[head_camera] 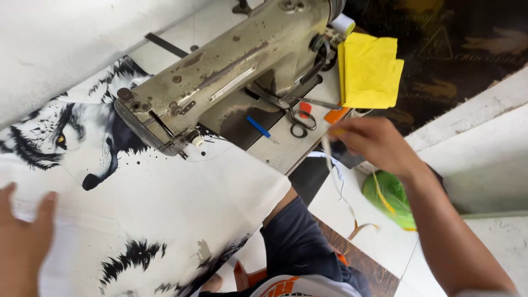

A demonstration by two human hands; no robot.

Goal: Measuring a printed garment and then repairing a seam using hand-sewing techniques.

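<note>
Head view, looking down. My left hand (22, 242) lies flat and released, fingers spread, on the white printed fabric (148, 203), which carries a black-and-white wolf face with a yellow eye. The fabric spreads from under that hand up and to its right, beneath the head of the old beige sewing machine (231, 71), and drapes off the tabletop (286, 151) edge over my lap.

My right hand (374, 140) is out past the tabletop's right edge, fingers pinched on a thin white strip (331, 162) that hangs down from it and trails toward the floor. The strip's lower end turns yellowish; I cannot tell whether that is one piece or two.

Just above the right hand: a folded yellow cloth (369, 69), squarish, resting by the machine's wheel end. Touching near its lower corner, an orange tag-like piece (335, 115), small and angular. Left of the right hand, on the tabletop, black-handled scissors (300, 124) with a small red item beside them, and further left a blue pen-shaped tool (258, 126).

Below the right forearm, on the floor, a green bag (393, 201) with a yellow strand across it; contents not readable. Behind the yellow cloth, a dark sheet with faint golden printing (456, 44), too dim to make out.
</note>
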